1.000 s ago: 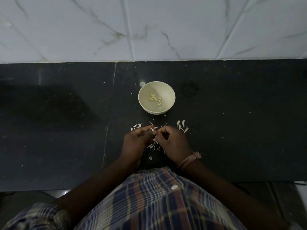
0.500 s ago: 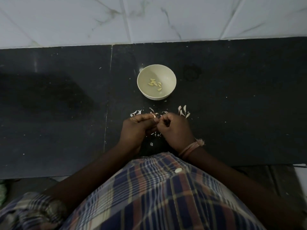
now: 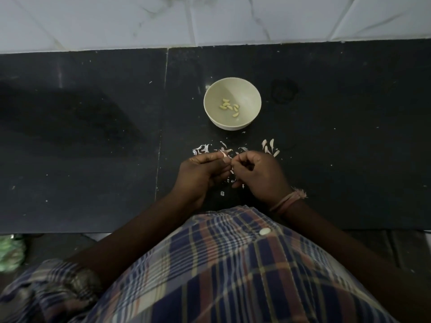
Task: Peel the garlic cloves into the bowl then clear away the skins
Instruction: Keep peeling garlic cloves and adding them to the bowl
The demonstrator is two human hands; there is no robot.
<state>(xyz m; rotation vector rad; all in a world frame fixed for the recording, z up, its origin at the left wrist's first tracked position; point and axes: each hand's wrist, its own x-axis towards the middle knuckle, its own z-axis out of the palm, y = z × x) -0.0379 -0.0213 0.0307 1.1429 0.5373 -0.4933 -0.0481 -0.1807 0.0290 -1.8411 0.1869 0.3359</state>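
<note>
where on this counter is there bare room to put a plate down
The dark counter is bare left of the seam, and also right of the bowl out toward the far edge. It is crowded between the bowl and the hands, where garlic skins lie scattered.

Dim, cool light. My shadow lies broad across the left of the black counter (image 3: 70, 141). Faint glare streak on its far left edge. White wall tiles (image 3: 116, 19) bend at the frame corners. My shirt (image 3: 233, 276) close below is soft, slightly blurred.
</note>
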